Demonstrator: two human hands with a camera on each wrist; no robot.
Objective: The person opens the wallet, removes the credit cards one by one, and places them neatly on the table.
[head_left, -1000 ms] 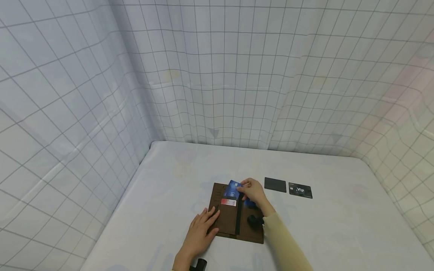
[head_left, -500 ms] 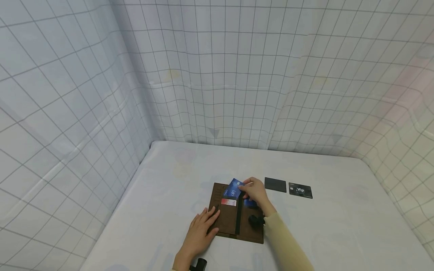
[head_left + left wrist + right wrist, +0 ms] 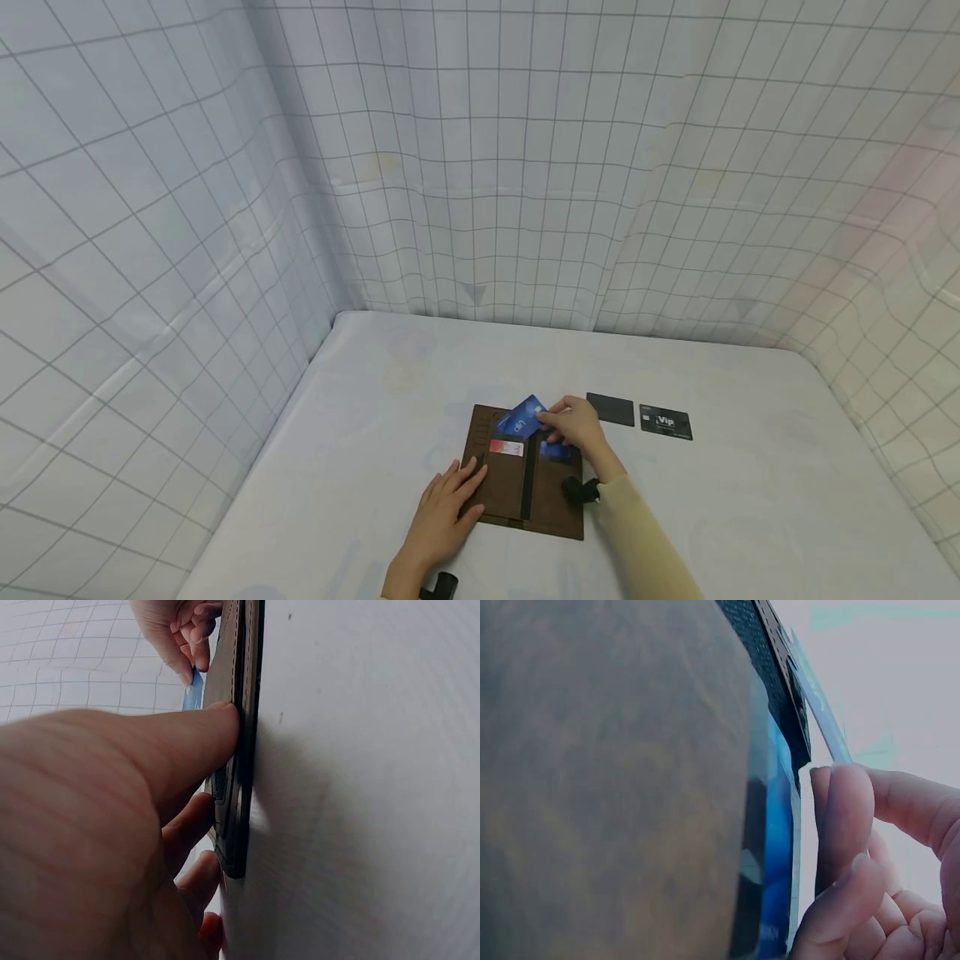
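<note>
A brown wallet [image 3: 501, 492] lies unfolded on the white table, a dark band down its middle. On its left side rests my left hand [image 3: 441, 512] with fingers extended; in the left wrist view the thumb [image 3: 217, 720] presses near the wallet's edge. Between thumb and fingers, my right hand [image 3: 579, 423] pinches the right end of a blue VIP card [image 3: 522, 417], tilted above the left half. The right wrist view catches this card edge-on [image 3: 821, 705]. A red and white card [image 3: 506, 447] shows in the left half, and another blue card [image 3: 556, 451] in the right half.
Beyond the wallet to the right lie a plain dark card [image 3: 611, 409] and a black Vip card [image 3: 666, 422], flat and side by side. White gridded curtains [image 3: 525, 208] stand around the table [image 3: 750, 483].
The blue VIP card has swung clockwise and shifted right, more of it clear of the left pocket. My right hand has moved right with it, while my left hand stays put.
</note>
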